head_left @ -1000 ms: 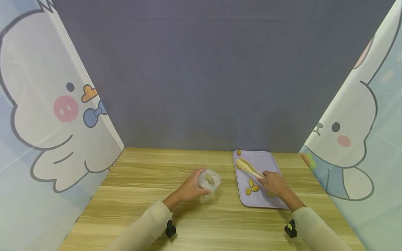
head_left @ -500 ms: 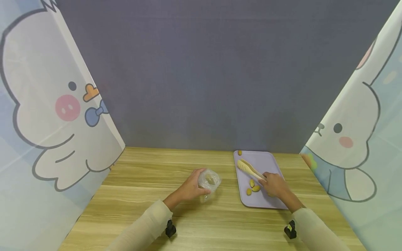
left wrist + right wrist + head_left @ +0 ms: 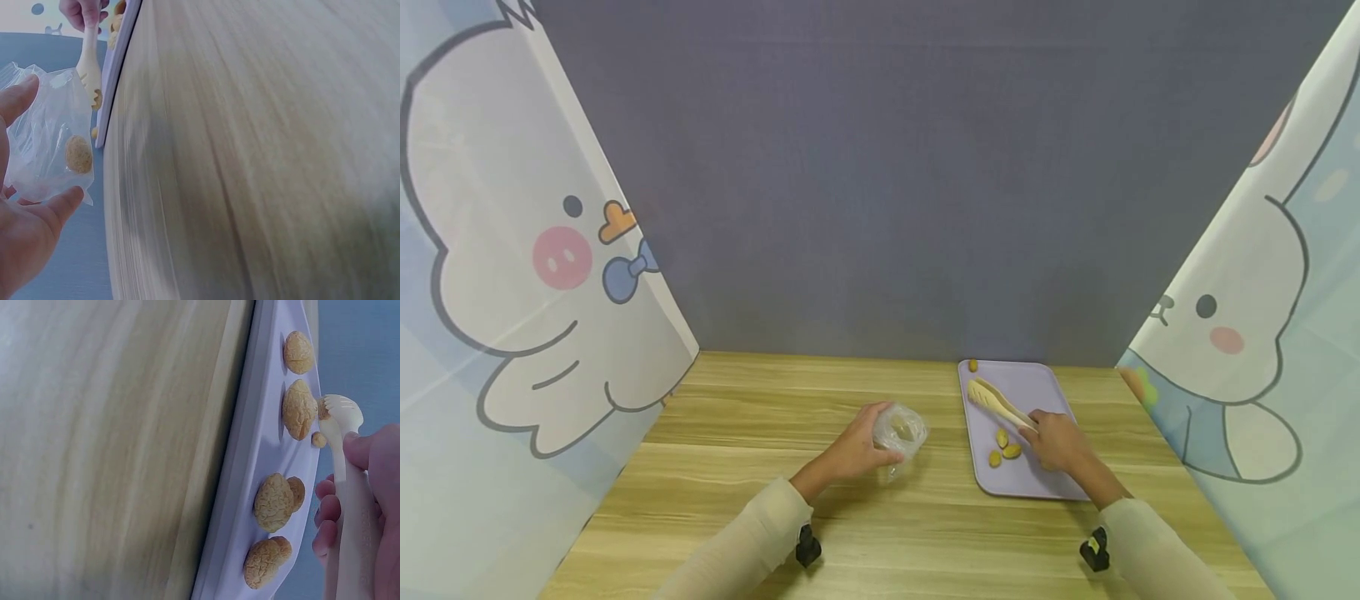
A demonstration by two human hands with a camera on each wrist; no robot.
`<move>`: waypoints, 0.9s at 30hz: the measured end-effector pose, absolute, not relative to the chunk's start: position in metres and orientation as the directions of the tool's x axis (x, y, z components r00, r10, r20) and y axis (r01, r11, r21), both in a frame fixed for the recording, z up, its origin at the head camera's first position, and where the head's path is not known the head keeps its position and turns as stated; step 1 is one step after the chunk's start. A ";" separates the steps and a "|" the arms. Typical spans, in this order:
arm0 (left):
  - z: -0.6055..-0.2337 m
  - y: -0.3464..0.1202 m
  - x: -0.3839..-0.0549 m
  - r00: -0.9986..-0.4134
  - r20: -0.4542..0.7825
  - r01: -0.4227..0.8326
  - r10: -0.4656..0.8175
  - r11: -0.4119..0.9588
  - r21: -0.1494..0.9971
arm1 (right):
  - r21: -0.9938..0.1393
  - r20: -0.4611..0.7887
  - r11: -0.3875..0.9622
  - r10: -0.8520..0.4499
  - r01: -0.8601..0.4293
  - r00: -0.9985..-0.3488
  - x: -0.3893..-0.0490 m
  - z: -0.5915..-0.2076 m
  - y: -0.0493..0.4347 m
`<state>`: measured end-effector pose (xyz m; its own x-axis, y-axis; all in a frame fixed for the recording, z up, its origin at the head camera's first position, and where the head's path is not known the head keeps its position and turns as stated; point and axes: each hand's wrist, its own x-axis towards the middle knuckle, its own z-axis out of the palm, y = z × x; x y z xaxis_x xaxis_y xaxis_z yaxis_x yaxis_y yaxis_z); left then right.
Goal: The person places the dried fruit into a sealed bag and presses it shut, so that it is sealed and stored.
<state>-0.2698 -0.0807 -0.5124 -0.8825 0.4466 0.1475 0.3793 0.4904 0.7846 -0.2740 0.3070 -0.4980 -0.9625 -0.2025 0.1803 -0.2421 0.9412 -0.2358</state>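
My left hand [image 3: 859, 446] holds a clear plastic bag [image 3: 887, 423] upright with its mouth spread, thumb and fingers on its sides. Through the plastic in the left wrist view shows one wrinkled tan oval piece [image 3: 79, 154]. My right hand [image 3: 1056, 442] grips cream-coloured tongs [image 3: 1000, 407] over the lilac tray [image 3: 1021, 390]. In the right wrist view another tan piece [image 3: 323, 408] shows at the slotted tips of the tongs. Several similar wrinkled pieces [image 3: 299, 409] lie on the tray, mostly towards its near side. Part of the tray is hidden by my right hand.
The tray rests on the right of a wood-grain table [image 3: 760, 400]. One small piece [image 3: 973, 365] sits in its far left corner. A dark grey backdrop [image 3: 880, 192] rises behind the table, with cartoon-printed panels [image 3: 505, 208] at both sides.
The head view has shifted slightly. My right hand has moved a little over the tray, now covering a piece seen beside it before. My left hand and the bag stay put.
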 end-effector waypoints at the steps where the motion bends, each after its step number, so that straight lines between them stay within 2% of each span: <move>1: -0.512 -0.081 -0.270 -0.883 0.146 0.377 0.447 0.489 0.786 | -0.236 0.180 0.941 -0.202 -0.241 -0.963 -0.274 -0.497 0.307; 27: -0.507 -0.078 -0.270 -0.876 0.172 0.404 0.451 0.491 0.772 | -0.232 0.274 0.915 -0.264 -0.330 -0.925 -0.259 -0.474 0.294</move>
